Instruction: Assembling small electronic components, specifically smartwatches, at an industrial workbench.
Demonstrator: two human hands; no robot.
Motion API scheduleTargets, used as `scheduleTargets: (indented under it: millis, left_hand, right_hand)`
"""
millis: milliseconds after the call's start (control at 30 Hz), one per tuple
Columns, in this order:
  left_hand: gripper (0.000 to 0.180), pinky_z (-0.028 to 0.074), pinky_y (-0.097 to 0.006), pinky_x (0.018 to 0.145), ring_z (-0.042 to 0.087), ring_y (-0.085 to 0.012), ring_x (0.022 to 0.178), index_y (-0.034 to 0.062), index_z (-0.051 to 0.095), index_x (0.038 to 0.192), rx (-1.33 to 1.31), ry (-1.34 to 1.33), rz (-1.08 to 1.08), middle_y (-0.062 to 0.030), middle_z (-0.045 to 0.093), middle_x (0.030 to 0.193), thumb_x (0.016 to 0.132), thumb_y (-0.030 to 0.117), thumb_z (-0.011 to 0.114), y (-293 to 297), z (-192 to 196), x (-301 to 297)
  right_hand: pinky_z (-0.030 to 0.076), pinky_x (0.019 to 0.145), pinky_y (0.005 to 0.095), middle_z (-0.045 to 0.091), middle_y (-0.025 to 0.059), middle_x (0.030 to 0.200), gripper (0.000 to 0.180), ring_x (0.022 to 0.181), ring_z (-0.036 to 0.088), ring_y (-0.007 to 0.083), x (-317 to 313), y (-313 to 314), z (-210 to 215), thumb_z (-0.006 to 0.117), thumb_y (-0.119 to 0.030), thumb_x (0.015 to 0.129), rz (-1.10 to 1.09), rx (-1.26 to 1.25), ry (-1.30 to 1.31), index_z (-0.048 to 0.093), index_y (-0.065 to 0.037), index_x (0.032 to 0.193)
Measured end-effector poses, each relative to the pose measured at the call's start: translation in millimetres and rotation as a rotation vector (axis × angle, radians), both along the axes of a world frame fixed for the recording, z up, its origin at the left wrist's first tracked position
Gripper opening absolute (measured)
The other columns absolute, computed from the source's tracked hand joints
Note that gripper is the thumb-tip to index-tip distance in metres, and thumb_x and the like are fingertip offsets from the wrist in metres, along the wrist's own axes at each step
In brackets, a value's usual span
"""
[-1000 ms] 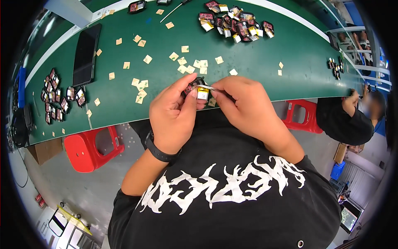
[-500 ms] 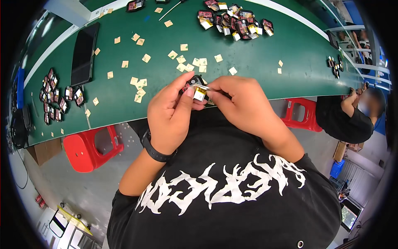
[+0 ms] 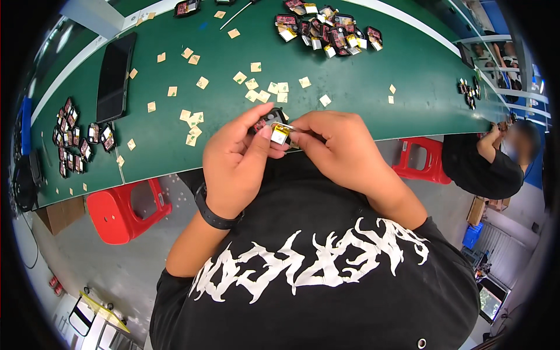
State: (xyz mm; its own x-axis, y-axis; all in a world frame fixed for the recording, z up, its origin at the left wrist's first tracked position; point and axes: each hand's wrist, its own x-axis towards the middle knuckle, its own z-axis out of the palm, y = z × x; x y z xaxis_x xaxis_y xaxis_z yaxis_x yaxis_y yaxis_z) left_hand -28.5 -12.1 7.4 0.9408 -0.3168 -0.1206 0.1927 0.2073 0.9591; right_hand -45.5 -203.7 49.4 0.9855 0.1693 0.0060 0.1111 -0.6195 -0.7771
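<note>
My left hand [image 3: 234,160] is closed around a small black electronic housing [image 3: 282,114], held just over the table's near edge. A reddish circuit board shows inside the housing, partly covered by my thumb. At its near side sits a silver battery [image 3: 279,137] with yellow tape along one end. My right hand [image 3: 341,143] pinches thin metal tweezers [image 3: 285,125], their tip lying across the housing by the yellow tape. Whether the tip grips anything is too small to tell.
Many beige square stickers [image 3: 252,94] lie scattered on the green table [image 3: 361,87]. Similar housings form a pile [image 3: 335,35] at the far side and a group [image 3: 73,137] at left. A black flat panel [image 3: 115,76] lies left. Red stools [image 3: 111,213] stand below; a person [image 3: 487,157] sits right.
The tweezers' tip has shifted from the upper part of the housing down toward the battery's yellow-taped end. Both hands otherwise keep nearly the same place.
</note>
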Motion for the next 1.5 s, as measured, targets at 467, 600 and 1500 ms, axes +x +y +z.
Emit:
scheduleTargets:
  millis: [467,600,1500]
  left_hand:
    - [0.019,0.064,-0.035,0.087,0.068,-0.0174,0.1,-0.0014,0.048,0.119,-0.147,0.127,-0.039,-0.0119,0.063,0.112,0.101,-0.005,0.053,1,-1,9]
    - [0.025,0.063,-0.036,0.09,0.067,-0.0171,0.103,-0.0021,0.047,0.122,-0.16,0.123,-0.052,-0.0124,0.061,0.115,0.099,-0.009,0.051,0,-1,11]
    - [0.019,0.059,-0.04,0.098,0.066,-0.0193,0.111,-0.0024,0.048,0.123,-0.192,0.114,-0.101,-0.0135,0.063,0.121,0.105,0.004,0.051,7,-9,14]
  right_hand:
    - [0.055,0.068,0.0372,0.069,0.0084,0.09,0.021,0.08,0.069,0.0284,8,-2,-11,0.074,-0.005,0.086,0.127,-0.015,-0.236,0.074,-0.006,0.107]
    - [0.055,0.068,0.0369,0.07,0.0103,0.09,0.018,0.081,0.069,0.0303,8,-1,-8,0.072,-0.005,0.088,0.11,-0.009,-0.21,0.074,-0.006,0.106]
    - [0.059,0.069,0.0273,0.073,0.0114,0.087,0.013,0.083,0.075,0.0148,19,16,-18,0.071,-0.003,0.095,-0.179,0.586,0.391,0.073,0.009,0.1]
